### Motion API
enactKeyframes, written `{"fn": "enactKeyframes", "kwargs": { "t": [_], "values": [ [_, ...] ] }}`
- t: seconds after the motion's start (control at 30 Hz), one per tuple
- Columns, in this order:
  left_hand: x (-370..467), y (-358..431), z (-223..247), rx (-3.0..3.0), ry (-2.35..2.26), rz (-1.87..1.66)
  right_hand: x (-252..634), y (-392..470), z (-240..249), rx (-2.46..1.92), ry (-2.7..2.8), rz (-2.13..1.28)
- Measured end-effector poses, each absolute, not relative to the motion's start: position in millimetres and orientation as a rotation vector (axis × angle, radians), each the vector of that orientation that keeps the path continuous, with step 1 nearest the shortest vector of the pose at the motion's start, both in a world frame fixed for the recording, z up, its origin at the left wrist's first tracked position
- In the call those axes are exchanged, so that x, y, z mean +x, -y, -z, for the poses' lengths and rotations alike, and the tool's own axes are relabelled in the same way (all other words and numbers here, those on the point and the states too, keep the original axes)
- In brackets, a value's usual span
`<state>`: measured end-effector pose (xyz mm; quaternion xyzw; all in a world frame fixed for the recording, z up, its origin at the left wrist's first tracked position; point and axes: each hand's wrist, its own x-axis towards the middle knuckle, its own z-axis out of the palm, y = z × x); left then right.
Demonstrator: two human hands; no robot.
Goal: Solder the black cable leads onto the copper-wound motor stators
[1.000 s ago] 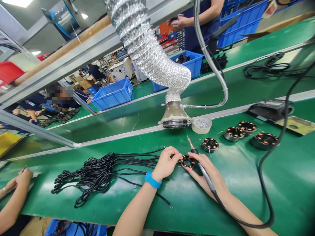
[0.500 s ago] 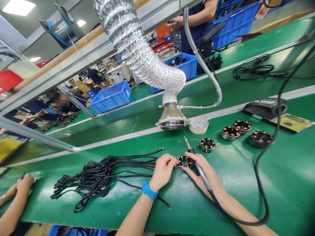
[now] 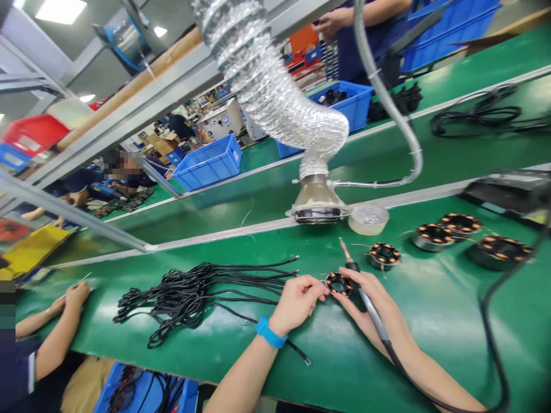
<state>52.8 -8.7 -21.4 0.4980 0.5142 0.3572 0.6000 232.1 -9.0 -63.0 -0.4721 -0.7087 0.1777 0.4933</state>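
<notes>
My right hand (image 3: pixel 379 298) grips a small ring-shaped motor stator (image 3: pixel 339 284) with copper windings between thumb and fingers. A soldering iron (image 3: pixel 371 307) lies across the same hand, its bare tip pointing up and away, apart from the stator. At the stator's left edge, where thin wire ends stick out, the fingertips of my left hand (image 3: pixel 301 301) are pinched together; what lies between them is too small to make out. A blue band circles my left wrist. Left of that hand, a bundle of black cables (image 3: pixel 185 298) with stripped ends spreads over the green bench.
More stators (image 3: pixel 384 256) lie at the right, near a round tub (image 3: pixel 368 219) of silvery material. A fume hood (image 3: pixel 321 201) on a foil duct hangs over the bench. The iron's cord (image 3: pixel 486 321) loops at right. A co-worker's hands (image 3: pixel 71 299) are at far left.
The view has shifted, so most things sit farther right in the picture. Both hands keep their hold around the stator, with the soldering iron still in my right hand.
</notes>
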Motion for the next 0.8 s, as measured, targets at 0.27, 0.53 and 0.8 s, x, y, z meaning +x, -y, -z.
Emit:
{"fn": "enactKeyframes", "kwargs": {
  "t": [0.27, 0.53, 0.8],
  "values": [
    [8, -27, -7, 1.662, -1.439, -0.565, 228, 2, 67, -1.141, 1.697, -0.346],
    [-119, -132, -6, 2.495, -1.952, -0.090, 229, 4, 70, -1.191, 1.726, -0.307],
    [-117, -112, 7, 2.484, -1.831, -0.184, 229, 4, 75, -1.191, 1.695, -0.260]
  ]
}}
